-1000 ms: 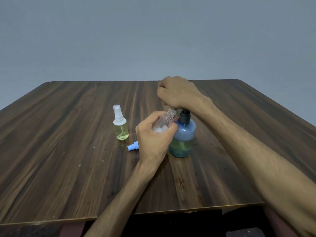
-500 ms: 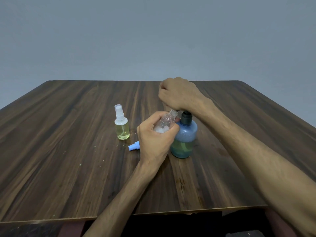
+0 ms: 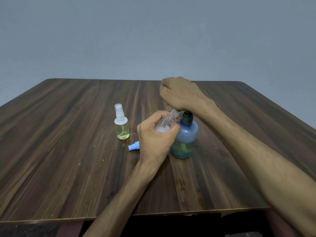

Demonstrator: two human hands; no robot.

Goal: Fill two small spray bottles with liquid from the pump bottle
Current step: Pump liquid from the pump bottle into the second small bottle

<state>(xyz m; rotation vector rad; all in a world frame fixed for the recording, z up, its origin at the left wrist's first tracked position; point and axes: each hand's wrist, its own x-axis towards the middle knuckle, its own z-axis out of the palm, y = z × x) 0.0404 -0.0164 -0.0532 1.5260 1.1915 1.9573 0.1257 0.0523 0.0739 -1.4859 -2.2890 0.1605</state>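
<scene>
Near the desk [image 3: 68, 168] front edge, both forearms reach in. Left hand [image 3: 153, 139] curled round an uncapped clear spray bottle [image 3: 166, 122], tilted, mouth up against the pump spout. Blue spray cap [image 3: 134, 147] lies just left of that hand. Blue pump bottle [image 3: 186, 139] upright, part full of greenish liquid. Right hand [image 3: 179, 94] fisted over its pump head. Farther left, capped spray bottle [image 3: 121, 125] holds yellow liquid.

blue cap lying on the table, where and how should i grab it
Take the blue cap by its wider collar, pinched across the sides from above. It lies on its side on the table, nozzle end pointing left, right end hidden behind the left hand, so come from the open left side, clear of the filled bottle.
</scene>
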